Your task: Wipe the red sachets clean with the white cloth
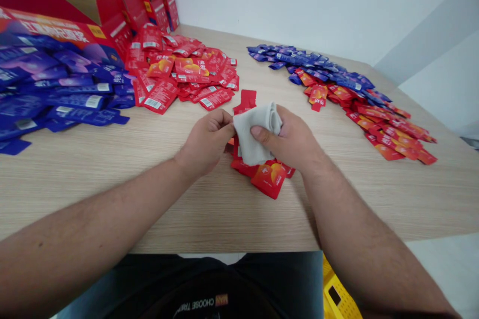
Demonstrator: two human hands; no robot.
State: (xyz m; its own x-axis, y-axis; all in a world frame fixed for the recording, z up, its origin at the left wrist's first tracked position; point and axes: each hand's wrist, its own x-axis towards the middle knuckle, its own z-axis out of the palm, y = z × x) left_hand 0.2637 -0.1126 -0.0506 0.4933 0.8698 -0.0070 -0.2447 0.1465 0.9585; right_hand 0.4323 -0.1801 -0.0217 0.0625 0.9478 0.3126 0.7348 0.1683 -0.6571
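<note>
My right hand (pixel 295 137) is closed round a folded pale grey cloth (pixel 250 134), its thumb lying across the front. At the cloth's left edge, my left hand (pixel 205 139) pinches with thumb and forefinger at the edge of a red sachet (pixel 235 148). The cloth covers most of that sachet, and the exact contact is partly hidden. Below the cloth, a few red and orange sachets (pixel 268 179) lie on the table. Another red sachet (pixel 247 99) pokes out just beyond the cloth.
On the wooden table (pixel 179 219), a heap of red sachets (pixel 187 70) and a pile of blue sachets (pixel 67 84) lie at left, beside red cartons (pixel 116 25). A row of blue and red sachets (pixel 392 129) runs along the right. A yellow plastic object (pixel 339 294) stands below the edge.
</note>
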